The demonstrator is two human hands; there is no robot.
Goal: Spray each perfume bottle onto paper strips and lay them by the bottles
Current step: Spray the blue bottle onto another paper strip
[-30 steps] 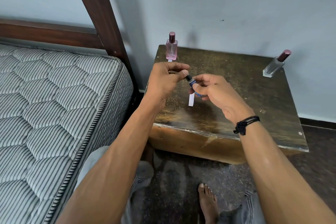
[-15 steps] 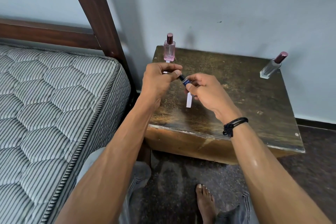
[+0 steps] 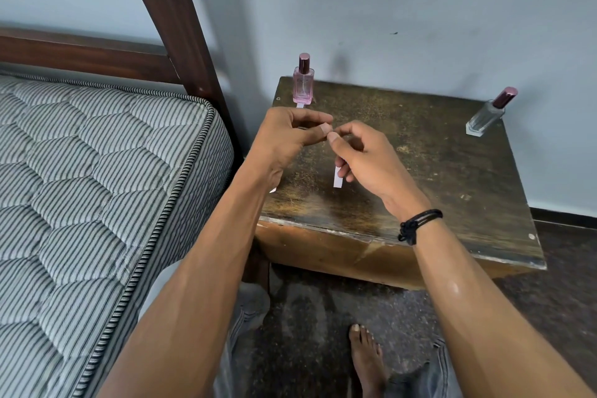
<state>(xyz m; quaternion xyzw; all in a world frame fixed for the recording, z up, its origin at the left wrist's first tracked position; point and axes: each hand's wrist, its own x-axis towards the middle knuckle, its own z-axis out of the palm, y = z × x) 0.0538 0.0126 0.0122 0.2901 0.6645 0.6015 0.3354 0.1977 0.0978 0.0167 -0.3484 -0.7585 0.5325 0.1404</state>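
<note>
Both hands meet above the middle of a worn wooden desk (image 3: 420, 171), thumbs nearly touching. The left hand (image 3: 287, 139) is curled into a loose fist; whether it encloses anything cannot be told, since the fingers hide the palm. The right hand (image 3: 365, 158) is closed on a white paper strip (image 3: 338, 179), which hangs down from its lower fingers toward the desk top; its thumb and forefinger are pinched together close to the left thumb. A black cord bracelet (image 3: 418, 224) sits on the right wrist.

At the back left corner of the desk stands a pink perfume bottle (image 3: 303, 86) with a dark cap, upright, and the end of another paper strip (image 3: 300, 105) shows just in front of its base, touching or nearly so. At the back right corner stands a clear perfume bottle (image 3: 487, 115) with a dark reddish cap; it appears tilted in the wide-angle view. The two bottles are well apart.

To the left lies a striped quilted mattress (image 3: 97, 187) on a dark wooden bed frame (image 3: 168, 10). A bare foot (image 3: 366, 362) rests on the dark floor below the desk.
</note>
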